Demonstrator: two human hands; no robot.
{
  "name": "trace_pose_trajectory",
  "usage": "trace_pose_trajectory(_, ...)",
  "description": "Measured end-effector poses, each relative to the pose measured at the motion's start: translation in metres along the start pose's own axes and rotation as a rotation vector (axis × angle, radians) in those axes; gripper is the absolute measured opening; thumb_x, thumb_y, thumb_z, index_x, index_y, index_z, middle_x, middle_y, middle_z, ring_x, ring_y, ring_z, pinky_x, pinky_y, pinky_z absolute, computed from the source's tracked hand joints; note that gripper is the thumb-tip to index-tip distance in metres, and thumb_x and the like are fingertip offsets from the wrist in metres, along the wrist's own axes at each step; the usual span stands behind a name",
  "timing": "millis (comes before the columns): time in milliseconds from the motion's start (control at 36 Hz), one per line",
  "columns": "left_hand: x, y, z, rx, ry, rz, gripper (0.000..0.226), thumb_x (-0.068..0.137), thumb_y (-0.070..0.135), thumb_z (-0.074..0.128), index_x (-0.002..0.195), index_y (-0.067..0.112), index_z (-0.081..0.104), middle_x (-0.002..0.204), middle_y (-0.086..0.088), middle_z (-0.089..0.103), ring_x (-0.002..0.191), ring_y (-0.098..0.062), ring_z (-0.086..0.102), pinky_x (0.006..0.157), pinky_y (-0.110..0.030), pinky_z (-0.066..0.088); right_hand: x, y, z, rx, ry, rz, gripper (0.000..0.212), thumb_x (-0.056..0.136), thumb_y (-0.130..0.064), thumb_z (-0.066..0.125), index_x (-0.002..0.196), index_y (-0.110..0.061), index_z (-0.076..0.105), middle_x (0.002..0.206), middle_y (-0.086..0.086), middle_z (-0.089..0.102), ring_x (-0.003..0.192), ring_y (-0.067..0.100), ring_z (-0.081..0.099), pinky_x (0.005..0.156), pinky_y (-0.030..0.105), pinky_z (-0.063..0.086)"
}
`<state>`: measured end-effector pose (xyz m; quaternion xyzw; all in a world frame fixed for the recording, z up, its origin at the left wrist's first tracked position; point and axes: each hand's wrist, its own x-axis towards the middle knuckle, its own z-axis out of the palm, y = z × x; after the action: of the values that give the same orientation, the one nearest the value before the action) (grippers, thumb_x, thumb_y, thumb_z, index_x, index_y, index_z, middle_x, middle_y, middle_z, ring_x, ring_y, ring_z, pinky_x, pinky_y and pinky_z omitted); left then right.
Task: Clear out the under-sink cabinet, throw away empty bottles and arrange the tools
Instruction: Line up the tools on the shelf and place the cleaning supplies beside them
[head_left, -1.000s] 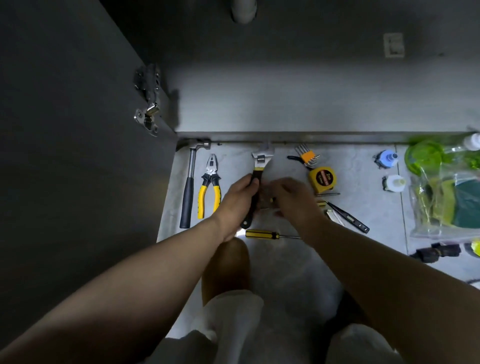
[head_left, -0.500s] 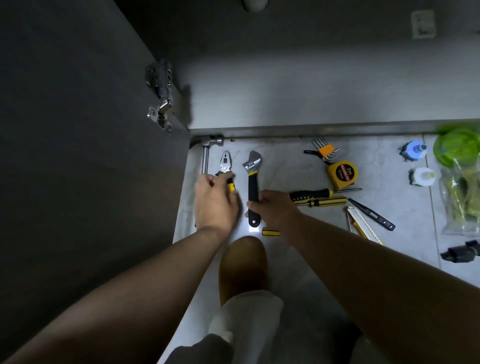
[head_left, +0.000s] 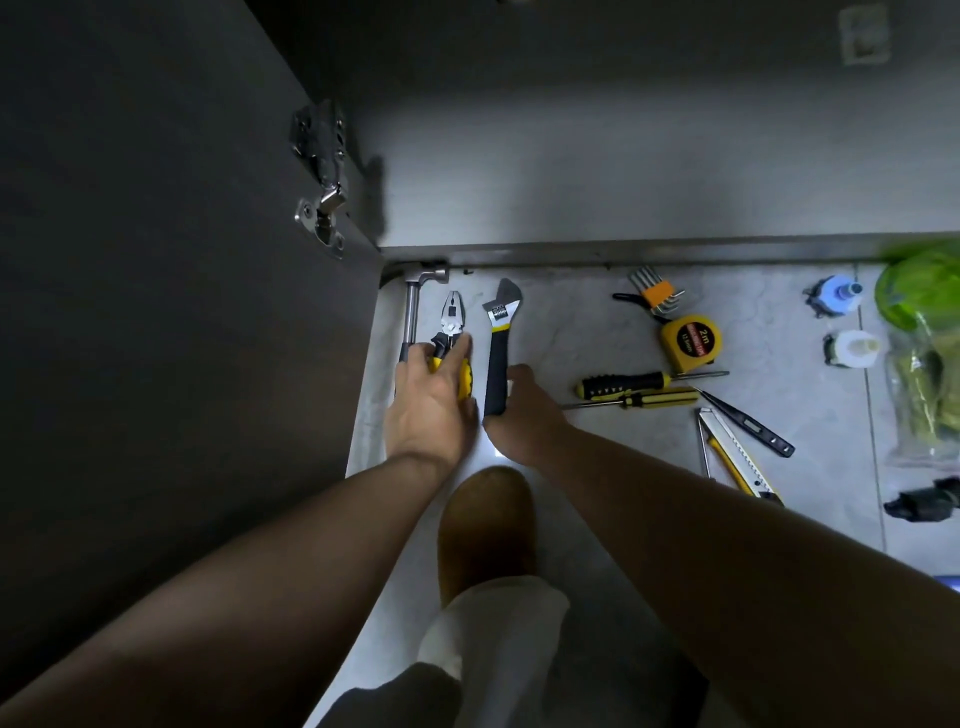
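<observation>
Tools lie on the tiled floor in front of the open cabinet. A hammer (head_left: 413, 317), yellow-handled pliers (head_left: 453, 322) and a black-handled adjustable wrench (head_left: 500, 332) lie side by side at the left, heads toward the cabinet. My left hand (head_left: 428, 405) covers the pliers' handles and grips them. My right hand (head_left: 522, 413) is curled around the lower end of the wrench's handle. Further right lie two screwdrivers (head_left: 623, 385), a yellow tape measure (head_left: 691, 340), a hex key set (head_left: 655, 293), a tester pen (head_left: 748, 423) and a utility knife (head_left: 735, 457).
The dark cabinet door (head_left: 156, 260) with its hinge (head_left: 322, 176) stands open on the left. Two small bottles (head_left: 836, 297) (head_left: 852, 348), a green bottle (head_left: 914, 291) and a plastic bag (head_left: 924, 400) sit at the right edge. My knee (head_left: 488, 525) is just below my hands.
My left hand left the wrench and went left onto the pliers. The wrench moved left to lie beside the pliers, with my right hand now at its handle's end.
</observation>
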<state>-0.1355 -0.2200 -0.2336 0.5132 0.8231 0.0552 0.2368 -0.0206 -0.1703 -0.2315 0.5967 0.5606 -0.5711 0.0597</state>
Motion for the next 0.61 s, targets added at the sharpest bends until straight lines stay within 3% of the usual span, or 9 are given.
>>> trace_pose_trajectory(139, 0.004, 0.0, 0.001, 0.03, 0.004, -0.02, 0.076, 0.089, 0.021, 0.067, 0.156, 0.036, 0.034, 0.143, -0.008, 0.035, 0.127, -0.029, 0.04, 0.093, -0.048, 0.053, -0.002, 0.003, 0.002, 0.01, -0.017, -0.021, 0.06, 0.093, -0.024, 0.065, 0.143, -0.01, 0.035, 0.13, 0.019, 0.059, 0.119, 0.037, 0.058, 0.099, 0.043, 0.048)
trace_pose_trajectory(222, 0.005, 0.0, 0.002, 0.035, 0.01, -0.022, 0.075, 0.089, 0.021, 0.066, 0.156, 0.036, 0.035, 0.145, -0.009, 0.035, 0.128, -0.03, 0.04, 0.097, -0.046, 0.051, -0.003, 0.006, 0.0, 0.043, -0.054, -0.022, 0.059, 0.091, -0.014, 0.065, 0.143, -0.009, 0.037, 0.124, 0.022, 0.062, 0.114, 0.04, 0.062, 0.098, 0.05, 0.051)
trace_pose_trajectory(333, 0.003, 0.005, 0.0, 0.051, 0.049, -0.025, 0.066, 0.091, 0.019, 0.063, 0.153, 0.028, 0.041, 0.143, -0.011, 0.038, 0.128, -0.031, 0.041, 0.101, -0.045, 0.047, -0.008, 0.017, -0.015, -0.128, 0.014, -0.075, 0.052, 0.089, -0.012, 0.062, 0.138, -0.011, 0.046, 0.127, 0.016, 0.059, 0.114, 0.029, 0.058, 0.093, 0.029, 0.046)
trace_pose_trajectory(417, 0.0, 0.016, -0.005, 0.153, 0.151, 0.071, 0.048, 0.087, 0.023, 0.064, 0.134, 0.021, 0.054, 0.127, -0.011, 0.047, 0.114, -0.032, 0.048, 0.089, -0.043, 0.046, -0.016, 0.03, -0.046, -0.261, 0.111, -0.21, 0.036, 0.087, -0.006, 0.058, 0.122, -0.012, 0.059, 0.12, 0.012, 0.058, 0.099, 0.023, 0.057, 0.078, 0.024, 0.039)
trace_pose_trajectory(472, -0.001, 0.028, -0.005, 0.122, 0.161, 0.172, 0.037, 0.085, 0.02, 0.064, 0.121, 0.017, 0.059, 0.117, -0.011, 0.05, 0.104, -0.033, 0.051, 0.083, -0.044, 0.046, -0.022, 0.041, -0.075, -0.316, 0.167, -0.261, 0.023, 0.088, -0.005, 0.056, 0.109, -0.011, 0.064, 0.112, 0.014, 0.061, 0.097, 0.029, 0.061, 0.078, 0.03, 0.046)
trace_pose_trajectory(528, 0.0, 0.043, 0.0, 0.03, 0.075, 0.276, 0.034, 0.086, 0.016, 0.063, 0.12, 0.014, 0.063, 0.115, -0.012, 0.053, 0.103, -0.034, 0.053, 0.085, -0.046, 0.049, -0.027, 0.052, -0.107, -0.419, 0.177, -0.252, 0.016, 0.089, -0.009, 0.056, 0.102, -0.011, 0.066, 0.107, 0.014, 0.065, 0.097, 0.033, 0.063, 0.079, 0.035, 0.052)
trace_pose_trajectory(611, 0.003, 0.067, 0.014, -0.09, -0.17, 0.363, 0.047, 0.093, 0.019, 0.061, 0.139, 0.02, 0.055, 0.132, -0.008, 0.052, 0.121, -0.03, 0.052, 0.098, -0.044, 0.049, -0.035, 0.067, -0.151, -0.677, 0.021, -0.129, 0.011, 0.095, -0.018, 0.053, 0.099, -0.013, 0.062, 0.099, 0.011, 0.065, 0.098, 0.033, 0.065, 0.073, 0.033, 0.048)
